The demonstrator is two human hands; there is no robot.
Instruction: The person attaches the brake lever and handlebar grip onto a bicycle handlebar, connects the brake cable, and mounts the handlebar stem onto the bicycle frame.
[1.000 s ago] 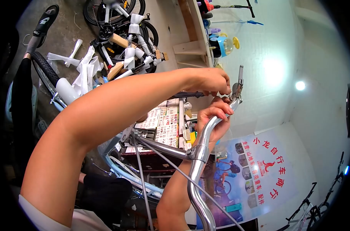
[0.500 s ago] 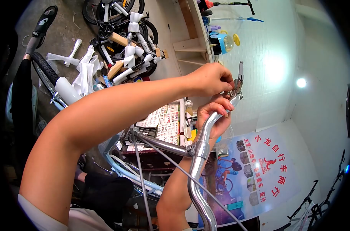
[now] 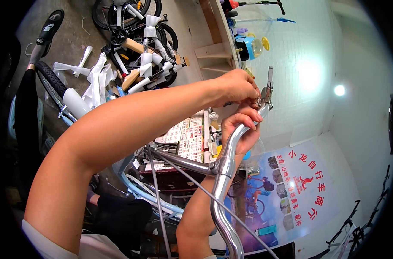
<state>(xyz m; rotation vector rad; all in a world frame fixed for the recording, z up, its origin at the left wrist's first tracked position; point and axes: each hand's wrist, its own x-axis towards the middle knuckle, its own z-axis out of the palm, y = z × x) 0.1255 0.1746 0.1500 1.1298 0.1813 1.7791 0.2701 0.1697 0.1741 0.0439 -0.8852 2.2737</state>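
A silver curved bicycle handlebar (image 3: 220, 194) runs up the view, clamped to a metal stem (image 3: 185, 163). Near its upper end sits a brake lever (image 3: 270, 80). My right hand (image 3: 242, 129) is closed around the bar just below the lever, fingers curled over the tube. My left hand (image 3: 239, 88) comes across from the left, with its fingertips pinched together at the lever's base. Whatever those fingertips hold is too small and covered to make out.
The view lies sideways. Partly wrapped bicycles (image 3: 149, 47) and white packing scraps (image 3: 97, 80) are on the floor. Thin metal rods (image 3: 218, 196) cross before the handlebar. Behind are a paper-covered bench (image 3: 190, 136) and a wall poster (image 3: 287, 194). A person's shoe (image 3: 53, 26) shows upper left.
My left hand's fingers have shifted slightly at the lever's base, and the hand sits a little further left. My right hand keeps its grip on the handlebar.
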